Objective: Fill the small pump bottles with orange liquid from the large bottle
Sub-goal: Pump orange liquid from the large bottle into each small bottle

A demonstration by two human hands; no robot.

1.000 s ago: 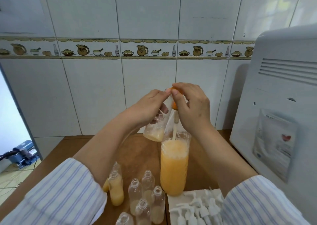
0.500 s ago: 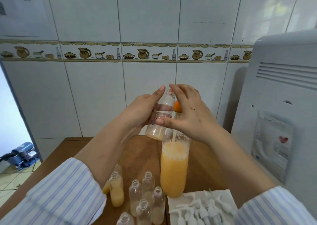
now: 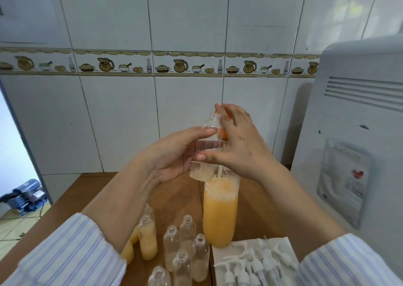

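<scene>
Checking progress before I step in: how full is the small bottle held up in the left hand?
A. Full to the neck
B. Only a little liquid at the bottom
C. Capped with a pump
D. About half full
B: the small bottle in the left hand shows liquid only at its base, clear above, neck open.
</scene>
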